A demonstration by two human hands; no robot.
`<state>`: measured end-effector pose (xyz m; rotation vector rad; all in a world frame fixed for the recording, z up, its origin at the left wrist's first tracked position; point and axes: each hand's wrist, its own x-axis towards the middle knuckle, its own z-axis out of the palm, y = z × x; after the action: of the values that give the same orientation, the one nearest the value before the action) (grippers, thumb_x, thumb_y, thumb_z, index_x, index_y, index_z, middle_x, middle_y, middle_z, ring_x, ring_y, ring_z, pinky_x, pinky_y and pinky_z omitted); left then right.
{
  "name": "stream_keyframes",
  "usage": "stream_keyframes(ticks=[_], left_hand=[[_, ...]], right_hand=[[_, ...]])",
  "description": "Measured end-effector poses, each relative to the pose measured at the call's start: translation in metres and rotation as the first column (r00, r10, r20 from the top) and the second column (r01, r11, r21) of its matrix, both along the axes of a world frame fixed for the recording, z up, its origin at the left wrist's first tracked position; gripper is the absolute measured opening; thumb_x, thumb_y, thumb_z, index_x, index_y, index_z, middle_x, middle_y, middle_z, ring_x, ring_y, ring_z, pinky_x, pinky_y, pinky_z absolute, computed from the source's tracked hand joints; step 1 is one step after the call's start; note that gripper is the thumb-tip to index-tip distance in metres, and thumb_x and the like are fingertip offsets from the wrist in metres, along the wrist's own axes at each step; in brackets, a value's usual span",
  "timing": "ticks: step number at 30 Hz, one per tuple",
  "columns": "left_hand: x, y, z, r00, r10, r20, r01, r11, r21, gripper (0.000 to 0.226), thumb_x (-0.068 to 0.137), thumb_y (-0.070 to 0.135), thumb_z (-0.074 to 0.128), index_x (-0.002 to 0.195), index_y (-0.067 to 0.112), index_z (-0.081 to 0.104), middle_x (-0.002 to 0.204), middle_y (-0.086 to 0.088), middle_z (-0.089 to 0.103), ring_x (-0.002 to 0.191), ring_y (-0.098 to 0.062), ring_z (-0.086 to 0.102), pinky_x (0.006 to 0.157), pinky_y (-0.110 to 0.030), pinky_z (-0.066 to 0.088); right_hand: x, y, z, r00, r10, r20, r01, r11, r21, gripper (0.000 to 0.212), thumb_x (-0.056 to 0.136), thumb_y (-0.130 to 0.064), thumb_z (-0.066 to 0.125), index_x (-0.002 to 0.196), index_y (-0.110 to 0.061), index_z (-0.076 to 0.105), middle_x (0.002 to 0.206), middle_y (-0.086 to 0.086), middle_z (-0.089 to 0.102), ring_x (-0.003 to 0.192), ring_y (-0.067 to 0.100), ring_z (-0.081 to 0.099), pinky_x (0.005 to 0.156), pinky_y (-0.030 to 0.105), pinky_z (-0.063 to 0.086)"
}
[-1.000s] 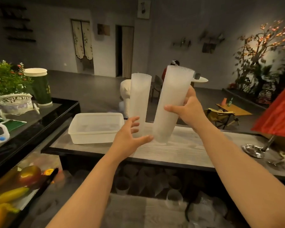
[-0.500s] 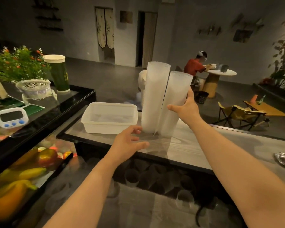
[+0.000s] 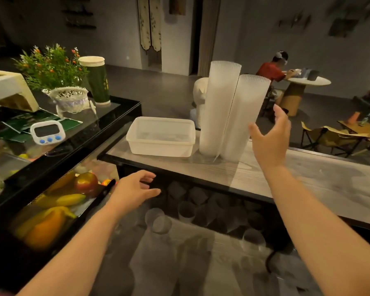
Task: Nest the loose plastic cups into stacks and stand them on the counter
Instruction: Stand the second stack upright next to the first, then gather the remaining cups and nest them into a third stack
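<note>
Two tall stacks of nested plastic cups stand on the worktop, touching along their sides: the left stack upright and taller, the right stack leaning against it so that their bases spread slightly apart. Just left of them sits a white plastic tub, close to the taller stack but not clearly touching it. All three stand near the worktop's left end, set back from its front edge, with a bare strip of wood grain in front.

The right hand hovers just beside the leaning stack, its grip wide open, fingers spread and holding nothing; a narrow gap shows between the fingertips and the cups. To the right of this hand the worktop runs on bare toward the frame edge.

The left hand hangs below the worktop's front edge, fingers loosely spread, grip empty, above a lower level where loose cups lie scattered in shadow, blurred.

On the far left, a glass display case carries a white timer, a plant in a lace basket and a green canister; fruit lies beneath.
</note>
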<state>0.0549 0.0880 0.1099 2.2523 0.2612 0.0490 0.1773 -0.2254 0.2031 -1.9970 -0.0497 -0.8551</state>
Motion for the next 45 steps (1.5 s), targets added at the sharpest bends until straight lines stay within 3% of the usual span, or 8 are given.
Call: stream_keyframes(ticks=[6,12,17,22,27,32,36,45], left_hand=[[-0.026,0.075,-0.048,0.967,0.154,-0.204,-0.082,0.942,0.324,0.055,0.079,0.041,0.083,0.126,0.021,0.065,0.119,0.002,0.069,0.109,-0.016,0.064,0.093,-0.03,0.051],[-0.04,0.114,-0.096,0.891,0.191,-0.412,0.051,0.859,0.509,0.037,0.08,0.034,0.073,0.111,0.015,0.066,0.112,-0.006,0.069,0.104,-0.023,0.064,0.076,-0.028,0.048],[-0.042,0.136,-0.123,0.869,0.235,-0.435,0.044,0.839,0.543,0.069,0.086,0.039,0.066,0.149,0.028,0.04,0.141,-0.008,0.043,0.124,-0.029,0.056,0.101,-0.037,0.05],[-0.024,0.153,-0.146,0.855,0.095,-0.51,0.203,0.843,0.498,0.067,0.089,0.044,0.064,0.15,0.03,0.038,0.151,-0.001,0.042,0.135,-0.022,0.049,0.11,-0.037,0.043],[-0.016,0.156,-0.158,0.85,0.012,-0.527,0.321,0.781,0.535,0.04,0.096,0.036,0.052,0.135,0.032,0.057,0.137,0.0,0.061,0.122,-0.021,0.061,0.102,-0.037,0.05],[-0.014,0.157,-0.161,0.866,-0.008,-0.501,0.362,0.701,0.615,0.033,0.1,0.031,0.045,0.127,0.027,0.064,0.134,-0.002,0.062,0.123,-0.023,0.06,0.098,-0.034,0.048],[-0.01,0.16,-0.152,0.881,-0.025,-0.473,0.371,0.656,0.657,0.036,0.102,0.022,0.043,0.133,0.031,0.057,0.133,-0.002,0.063,0.121,-0.024,0.061,0.094,-0.036,0.051],[-0.021,0.168,-0.143,0.979,-0.08,-0.185,0.17,0.821,0.544,0.029,0.103,0.039,0.047,0.118,0.019,0.062,0.135,-0.014,0.043,0.103,-0.032,0.065,0.088,-0.04,0.052]], right_hand=[[-0.063,0.046,-0.043,0.956,0.112,0.273,-0.071,0.986,-0.153,0.039,0.083,-0.002,0.06,0.121,-0.006,0.055,0.127,0.013,0.051,0.123,0.026,0.048,0.101,0.046,0.046],[-0.105,0.123,-0.101,0.937,0.348,0.021,-0.331,0.908,-0.257,0.029,0.084,-0.01,0.058,0.113,-0.009,0.063,0.119,0.005,0.055,0.113,0.015,0.052,0.099,0.008,0.033],[-0.114,0.177,-0.14,0.868,0.4,-0.295,-0.488,0.796,-0.358,0.03,0.087,-0.015,0.059,0.117,-0.019,0.064,0.123,-0.004,0.049,0.11,0.007,0.05,0.087,0.016,0.043],[-0.114,0.22,-0.168,0.761,0.374,-0.53,-0.602,0.712,-0.363,0.032,0.091,-0.017,0.055,0.121,-0.022,0.062,0.123,-0.006,0.049,0.087,0.011,0.057,0.072,0.02,0.043],[-0.103,0.254,-0.198,0.544,0.211,-0.812,-0.678,0.68,-0.278,0.034,0.088,-0.02,0.052,0.12,-0.03,0.057,0.123,-0.004,0.047,0.107,0.023,0.056,0.094,0.039,0.05],[-0.089,0.278,-0.205,0.307,0.241,-0.921,-0.7,0.713,-0.047,0.049,0.093,0.001,0.049,0.135,-0.023,0.055,0.139,0.005,0.051,0.127,0.026,0.052,0.101,0.028,0.043],[-0.087,0.305,-0.214,0.124,0.461,-0.879,-0.49,0.799,0.35,0.055,0.095,0.005,0.052,0.145,-0.017,0.043,0.138,0.015,0.048,0.081,0.016,0.062,0.06,0.019,0.053],[-0.081,0.323,-0.23,0.19,0.619,-0.762,-0.084,0.783,0.616,0.037,0.098,0.001,0.049,0.135,-0.001,0.05,0.122,0.025,0.062,0.105,0.036,0.065,0.075,0.029,0.056]])
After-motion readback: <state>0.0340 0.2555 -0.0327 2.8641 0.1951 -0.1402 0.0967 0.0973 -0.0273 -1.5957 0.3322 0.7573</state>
